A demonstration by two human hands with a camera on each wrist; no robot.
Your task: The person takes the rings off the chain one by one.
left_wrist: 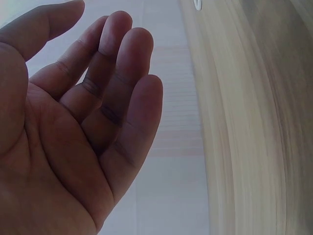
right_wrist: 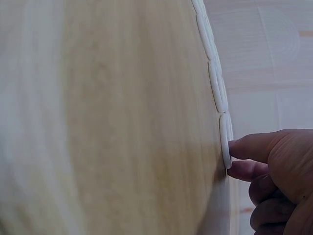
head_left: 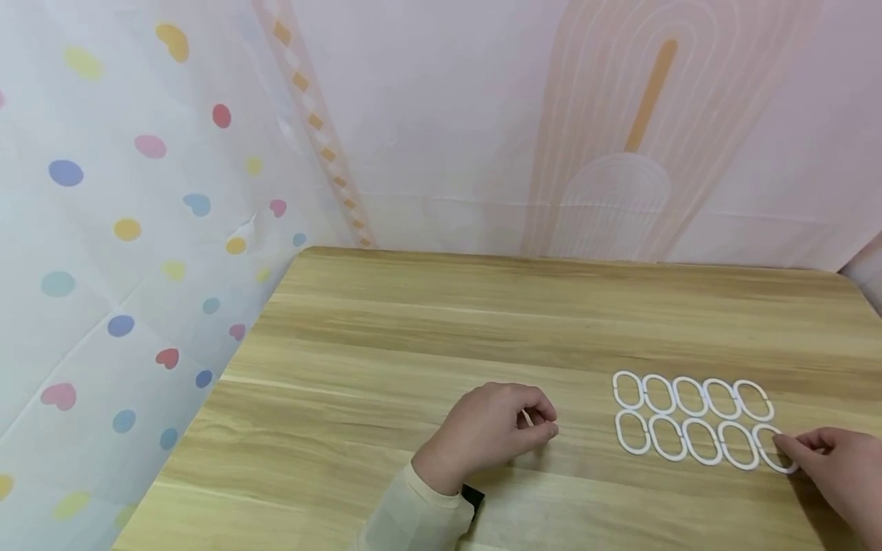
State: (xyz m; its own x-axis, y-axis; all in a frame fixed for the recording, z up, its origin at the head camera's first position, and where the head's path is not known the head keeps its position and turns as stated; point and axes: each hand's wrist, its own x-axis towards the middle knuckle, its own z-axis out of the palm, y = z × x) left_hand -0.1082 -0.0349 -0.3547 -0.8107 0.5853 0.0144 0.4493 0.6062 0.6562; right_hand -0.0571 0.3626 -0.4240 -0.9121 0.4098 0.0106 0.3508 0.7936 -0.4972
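Note:
White oval plastic rings, each with a small split in its side, lie flat in two rows at the right in the head view. The far row [head_left: 627,373] and the near row sit close together. At the right end of the near row, my right hand [head_left: 841,467] pinches the last ring [head_left: 779,468] by its outer edge. The right wrist view has thumb and finger at the end of that ring [right_wrist: 224,137], its other fingers curled under. My left hand [head_left: 489,425] hovers left of the rows, fingers loosely bent, with nothing in its palm [left_wrist: 63,142].
A wood-grain table [head_left: 386,321] carries the rings. Behind it hangs a pale pink patterned cloth [head_left: 448,115], and a dotted cloth [head_left: 138,252] borders the left side. Something small and black [head_left: 473,496] shows by the left cuff.

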